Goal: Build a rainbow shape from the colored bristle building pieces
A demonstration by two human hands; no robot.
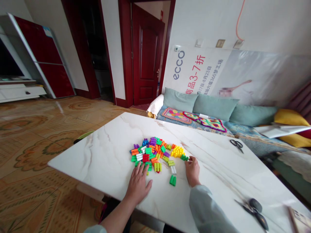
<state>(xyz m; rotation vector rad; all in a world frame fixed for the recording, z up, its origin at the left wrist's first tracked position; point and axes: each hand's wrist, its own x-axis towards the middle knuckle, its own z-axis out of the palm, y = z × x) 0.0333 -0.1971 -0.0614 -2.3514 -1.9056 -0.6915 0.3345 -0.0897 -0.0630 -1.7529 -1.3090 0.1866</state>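
Blocks point(148, 151) lie on the table point(109, 149), sofa point(232, 128) behind.

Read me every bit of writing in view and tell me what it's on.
"ecco": wall banner.
"品3-7折": same banner, red.
"17日-8月23日": same banner.
"六层365梦工场": same banner.
Lower ends of the Chinese lines are cut off or unclear near the pillows.
Too small or blurred: fridge sticker, print on the lower-right item.

Dark-red door point(147, 58) ajar, red refrigerator point(41, 55), blue-patterned sofa point(247, 138) with pale green cushions point(215, 105), wall poster point(211, 74) (lettered "ecco")
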